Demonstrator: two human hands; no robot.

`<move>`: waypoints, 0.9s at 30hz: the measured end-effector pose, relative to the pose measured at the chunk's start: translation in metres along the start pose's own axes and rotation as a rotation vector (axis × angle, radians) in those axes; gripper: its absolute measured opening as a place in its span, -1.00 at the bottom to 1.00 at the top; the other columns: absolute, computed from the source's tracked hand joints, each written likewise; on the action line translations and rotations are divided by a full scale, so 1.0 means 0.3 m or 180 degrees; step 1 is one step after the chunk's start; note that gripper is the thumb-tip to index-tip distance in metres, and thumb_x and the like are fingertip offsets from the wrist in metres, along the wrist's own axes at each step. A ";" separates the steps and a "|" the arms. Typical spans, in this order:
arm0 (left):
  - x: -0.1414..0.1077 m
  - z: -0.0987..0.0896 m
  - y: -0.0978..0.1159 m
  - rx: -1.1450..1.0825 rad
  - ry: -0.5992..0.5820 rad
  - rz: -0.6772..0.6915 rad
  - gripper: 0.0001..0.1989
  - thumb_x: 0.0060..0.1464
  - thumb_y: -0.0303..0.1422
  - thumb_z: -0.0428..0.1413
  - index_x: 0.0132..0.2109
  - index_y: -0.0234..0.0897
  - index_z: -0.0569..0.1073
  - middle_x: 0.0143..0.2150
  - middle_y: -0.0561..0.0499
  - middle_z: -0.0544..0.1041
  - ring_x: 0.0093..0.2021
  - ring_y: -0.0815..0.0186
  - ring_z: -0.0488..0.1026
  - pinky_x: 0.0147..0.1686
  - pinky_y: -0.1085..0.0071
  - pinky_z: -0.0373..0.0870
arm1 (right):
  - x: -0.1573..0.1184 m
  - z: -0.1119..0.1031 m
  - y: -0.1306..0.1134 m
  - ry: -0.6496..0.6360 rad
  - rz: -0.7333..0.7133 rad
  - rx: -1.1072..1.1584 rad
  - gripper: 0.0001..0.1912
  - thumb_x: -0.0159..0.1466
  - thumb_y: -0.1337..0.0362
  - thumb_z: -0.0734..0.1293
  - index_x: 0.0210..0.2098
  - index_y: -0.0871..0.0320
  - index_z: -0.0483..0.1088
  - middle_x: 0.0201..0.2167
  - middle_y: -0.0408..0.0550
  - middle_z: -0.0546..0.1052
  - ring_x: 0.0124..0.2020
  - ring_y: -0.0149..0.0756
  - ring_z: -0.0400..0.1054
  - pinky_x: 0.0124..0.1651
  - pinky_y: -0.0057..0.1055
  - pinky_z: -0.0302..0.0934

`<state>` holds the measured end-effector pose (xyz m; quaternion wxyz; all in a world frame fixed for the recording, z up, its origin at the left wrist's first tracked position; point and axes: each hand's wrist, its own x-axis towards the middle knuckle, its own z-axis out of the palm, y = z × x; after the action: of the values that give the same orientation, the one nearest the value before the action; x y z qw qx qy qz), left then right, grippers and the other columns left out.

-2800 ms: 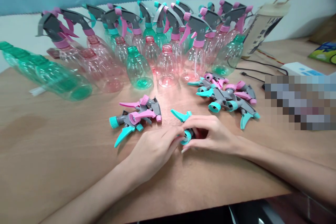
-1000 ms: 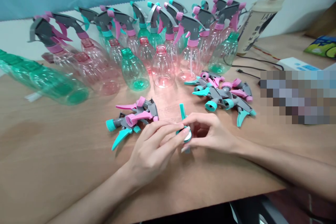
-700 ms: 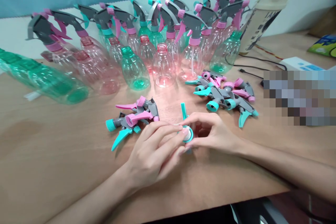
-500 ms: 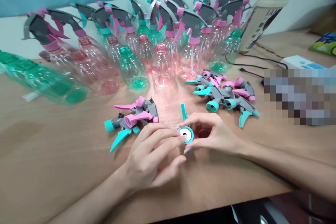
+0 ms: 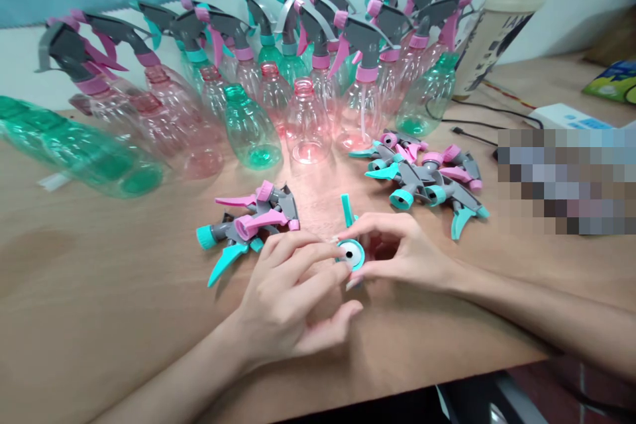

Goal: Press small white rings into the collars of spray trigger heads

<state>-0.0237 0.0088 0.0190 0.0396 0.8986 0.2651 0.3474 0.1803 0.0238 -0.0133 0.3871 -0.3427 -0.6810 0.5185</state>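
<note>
Held between the thumb and fingers of my right hand (image 5: 415,255) is a turquoise trigger spray head (image 5: 362,256), its collar facing up toward me. Inside the collar lies a white disc (image 5: 354,252) with a dark hole in its centre. My left hand (image 5: 281,298) rests its fingertips on the disc and collar rim, the thumb stretched out and apart. Just beyond my left hand lies a small pile of pink and turquoise spray heads (image 5: 265,212). A larger pile of spray heads (image 5: 422,175) lies past my right hand.
Several pink and green bottles stand behind, some topped with spray heads, others open-necked like this green bottle (image 5: 253,136). Green bottles (image 5: 84,152) lie on their side at left. A cream tumbler (image 5: 497,33), black cables (image 5: 477,116) and a white box (image 5: 566,116) are at right.
My left fingertips have shifted slightly across the collar, uncovering more of the disc's hole, and the left thumb has moved a little to the right. The right hand keeps its hold.
</note>
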 end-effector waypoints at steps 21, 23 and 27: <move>-0.014 0.013 -0.004 0.0056 0.0139 -0.0111 -0.84 -0.03 -0.40 0.17 -0.24 -0.29 0.46 -0.20 -0.10 0.49 -0.21 0.20 0.38 -0.19 0.22 0.36 | -0.001 0.000 0.001 0.0029 -0.0206 -0.0219 -0.60 0.00 0.22 0.51 -0.17 0.17 0.46 -0.47 -0.17 0.41 -0.55 -0.51 0.24 -0.60 -0.56 0.14; -0.019 0.013 -0.009 0.0165 0.0167 -0.0229 -0.81 -0.02 -0.37 0.16 -0.19 -0.27 0.46 -0.16 -0.13 0.45 -0.17 0.16 0.37 -0.15 0.17 0.34 | -0.002 -0.001 -0.001 0.0030 -0.0174 -0.0255 -0.61 0.01 0.21 0.50 -0.18 0.17 0.47 -0.48 -0.17 0.41 -0.56 -0.50 0.24 -0.61 -0.57 0.14; -0.024 0.023 -0.007 0.0183 0.0090 -0.0409 -0.73 0.00 -0.29 0.14 -0.11 -0.24 0.44 -0.11 -0.14 0.40 -0.11 0.10 0.34 -0.12 0.11 0.33 | -0.001 0.000 -0.005 0.0025 -0.0229 -0.0345 -0.62 0.02 0.20 0.50 -0.18 0.18 0.47 -0.49 -0.17 0.43 -0.56 -0.49 0.25 -0.60 -0.56 0.15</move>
<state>-0.0246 0.0077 0.0087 0.0323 0.8755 0.3326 0.3491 0.1804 0.0231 -0.0120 0.3890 -0.3406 -0.7184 0.4654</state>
